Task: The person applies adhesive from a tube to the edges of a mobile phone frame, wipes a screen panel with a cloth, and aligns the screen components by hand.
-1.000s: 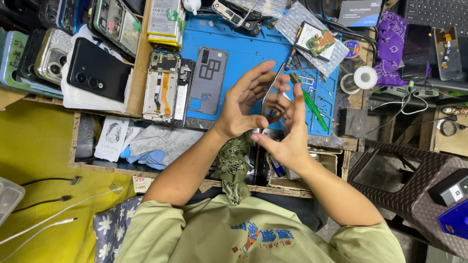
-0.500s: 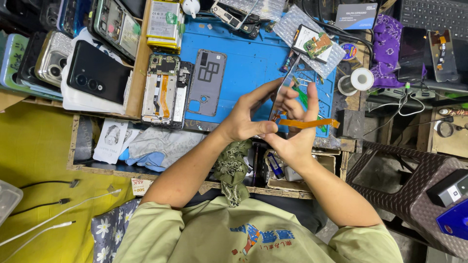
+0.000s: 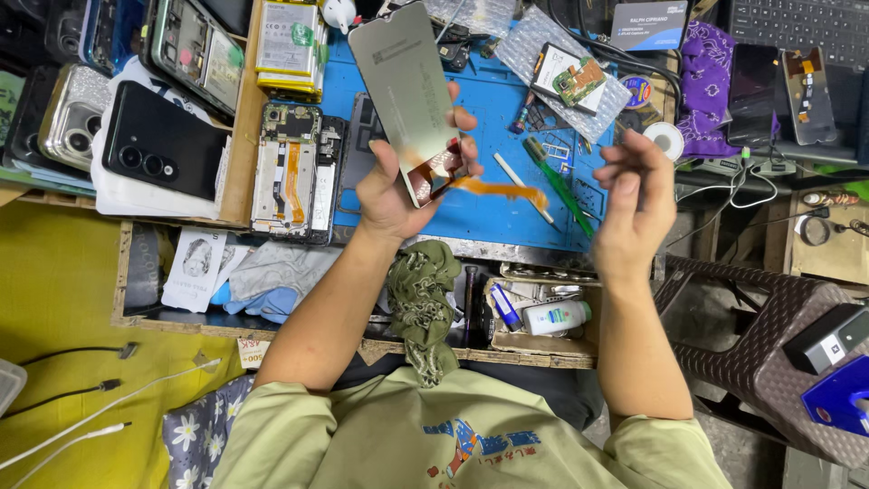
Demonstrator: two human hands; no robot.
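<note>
Head view showed the left hand [image 3: 394, 195] holding a thin grey phone screen [image 3: 412, 95], lifted up and tilted; half a second before, both hands were pinched close together down by the blue mat [image 3: 489, 213]; now the right hand [image 3: 634, 204] had let go and hung loose and open at three o'clock of the screen, holding nothing. That looked like the screen had come free and was being checked. One orange ribbon strip [image 3: 502, 190] trailed from the screen's bottom edge toward four o'clock. Further out, at nine o'clock, lay one opened phone [image 3: 294, 172] with its insides showing; past it sat one black phone [image 3: 163, 145]. At two o'clock was one white tape roll [image 3: 670, 140]; at six o'clock hung one green cloth [image 3: 425, 299] and lay one white bottle [image 3: 557, 317].
</note>
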